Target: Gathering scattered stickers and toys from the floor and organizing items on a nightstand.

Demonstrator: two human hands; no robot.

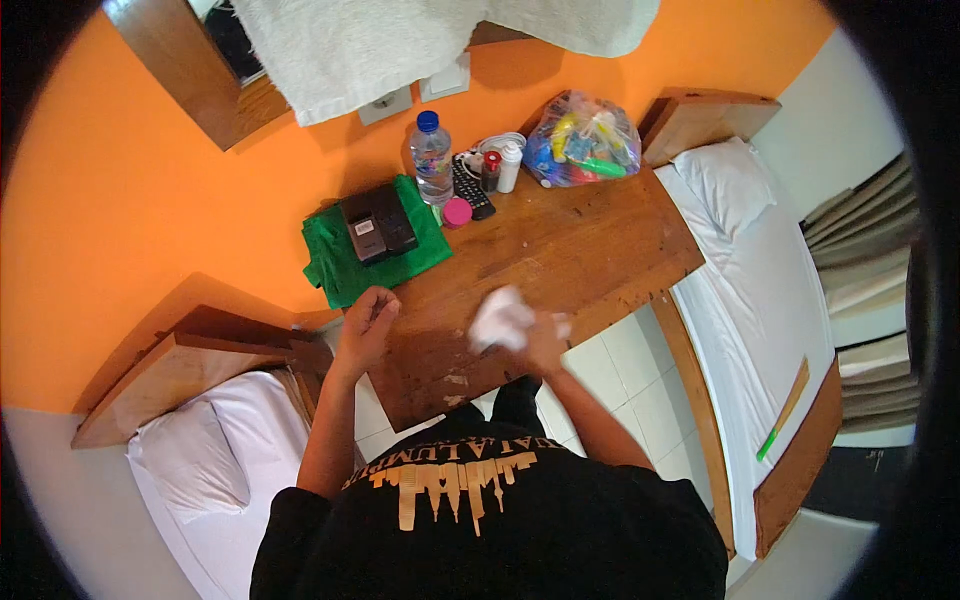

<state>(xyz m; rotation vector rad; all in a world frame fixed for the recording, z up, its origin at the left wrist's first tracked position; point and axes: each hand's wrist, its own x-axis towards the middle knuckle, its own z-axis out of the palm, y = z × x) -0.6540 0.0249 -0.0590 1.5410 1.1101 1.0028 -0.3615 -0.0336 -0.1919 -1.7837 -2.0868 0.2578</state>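
A crumpled white cloth or tissue [501,321] is in my right hand [541,341], over the front part of the brown wooden table [600,232]. Both the hand and the white piece are blurred. At the table's left edge, my left hand [366,330] has its fingers loosely curled in, with nothing seen in them. Just beyond it lies a folded green cloth [337,277], with a dark box-like item [379,225] bearing a label on top.
Along the wall stand a water bottle [433,161], a pink-lidded jar [457,213], a black remote control [472,191], two small bottles and a tied plastic bag [581,142]. White-sheeted beds flank the table. A white towel [375,52] hangs above. A broom-like stick [784,409] lies on the right bed.
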